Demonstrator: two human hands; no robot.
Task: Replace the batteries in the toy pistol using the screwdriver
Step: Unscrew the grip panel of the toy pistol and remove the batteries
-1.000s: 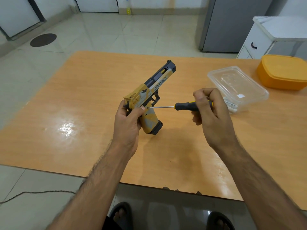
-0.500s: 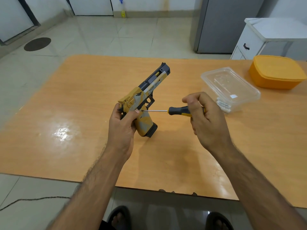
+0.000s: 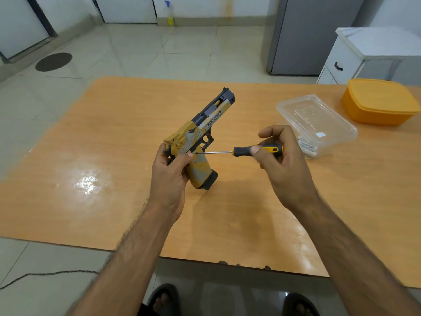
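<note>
1. We see the toy pistol (image 3: pixel 197 142), yellow, grey and black, held up over the middle of the wooden table (image 3: pixel 95 137), muzzle tilted up and away, grip base pointing down toward the tabletop.
2. Our left hand (image 3: pixel 169 176) is wrapped closed around the back of the grip, thumb lying on the side of the frame.
3. The screwdriver (image 3: pixel 241 151) lies level, its tip meeting the pistol's side just above the grip, right beside that thumb.
4. Our right hand (image 3: pixel 281 165) is curled closed on the black-and-yellow handle, thumb pressed on it.
5. Clear plastic container (image 3: pixel 316 122), lid on, sits on the table right of the hand; something white inside, too unclear to name.
6. Orange lidded box (image 3: pixel 379 101) sits beyond it, near the far right edge.
</note>
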